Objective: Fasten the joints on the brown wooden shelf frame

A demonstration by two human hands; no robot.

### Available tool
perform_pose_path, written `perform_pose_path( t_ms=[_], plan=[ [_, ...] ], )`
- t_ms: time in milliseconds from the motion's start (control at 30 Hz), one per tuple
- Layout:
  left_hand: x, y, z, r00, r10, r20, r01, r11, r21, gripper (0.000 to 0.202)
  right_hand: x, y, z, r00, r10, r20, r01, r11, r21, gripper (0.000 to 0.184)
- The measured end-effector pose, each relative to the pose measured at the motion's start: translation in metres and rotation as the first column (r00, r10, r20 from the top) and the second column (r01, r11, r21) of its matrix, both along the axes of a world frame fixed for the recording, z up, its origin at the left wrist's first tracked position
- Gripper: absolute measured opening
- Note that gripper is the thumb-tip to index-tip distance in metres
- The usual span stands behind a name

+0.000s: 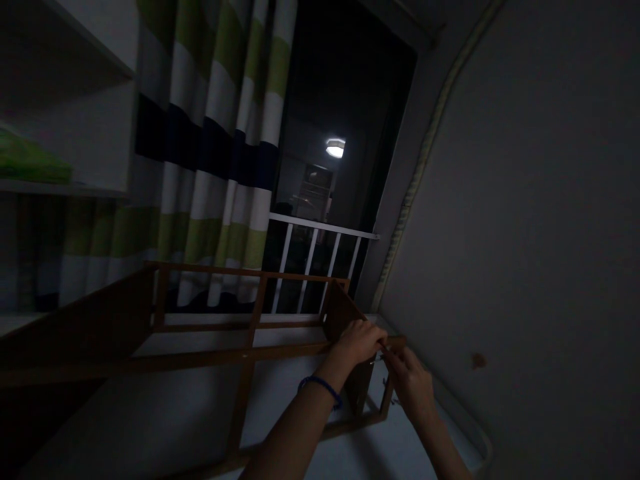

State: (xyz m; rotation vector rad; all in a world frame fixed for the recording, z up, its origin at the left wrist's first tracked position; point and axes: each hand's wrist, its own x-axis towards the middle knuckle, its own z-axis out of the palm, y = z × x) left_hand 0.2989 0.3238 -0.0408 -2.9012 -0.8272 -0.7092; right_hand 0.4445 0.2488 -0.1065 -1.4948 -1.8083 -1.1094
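A brown wooden frame (210,360) with thin rails and an upright end panel lies on a pale surface in front of me. My left hand (357,341), with a blue band on its wrist, is closed over the top edge of the end panel at the frame's right corner. My right hand (413,383) is right beside it, fingers pinched at the same corner on something too small and dark to make out. The room is dim.
A striped green, white and navy curtain (215,147) hangs at the left of a dark window with a white rail (320,230). A shelf with green cloth (30,163) is at far left. A bare wall (525,233) stands close on the right.
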Motion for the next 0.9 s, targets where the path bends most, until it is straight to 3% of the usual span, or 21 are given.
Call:
perform_pose_path(
  t_ms=[133,267,467,600,700,900],
  plan=[
    [-0.001,-0.001,-0.001,1.000,-0.002,0.007,0.002,1.000,-0.012,0.017,0.001,0.005,-0.003,0.975,0.129,-0.182,-0.137,0.990,-0.033,0.032],
    [0.000,-0.001,-0.002,1.000,0.008,0.015,-0.008,1.000,-0.022,0.016,0.002,0.005,-0.002,0.896,0.252,-0.365,-0.265,0.964,0.017,0.037],
    [0.003,0.001,-0.008,0.999,-0.031,0.015,0.031,0.999,-0.013,0.022,0.003,0.001,0.004,0.724,0.080,-0.685,-0.219,0.969,-0.118,0.052],
    [0.007,0.006,-0.015,0.999,-0.008,0.031,0.008,1.000,0.003,0.023,-0.004,-0.001,0.005,0.624,0.039,-0.781,-0.137,0.989,-0.060,0.069],
    [0.007,0.006,-0.016,0.998,-0.004,0.059,0.005,1.000,-0.015,0.026,-0.003,0.000,0.003,0.619,0.026,-0.785,-0.118,0.991,-0.060,0.069],
    [0.002,0.002,-0.010,0.998,0.020,0.058,-0.018,1.000,-0.024,0.022,0.015,0.008,0.004,0.720,0.124,-0.682,-0.283,0.951,-0.126,0.047]
  ],
)
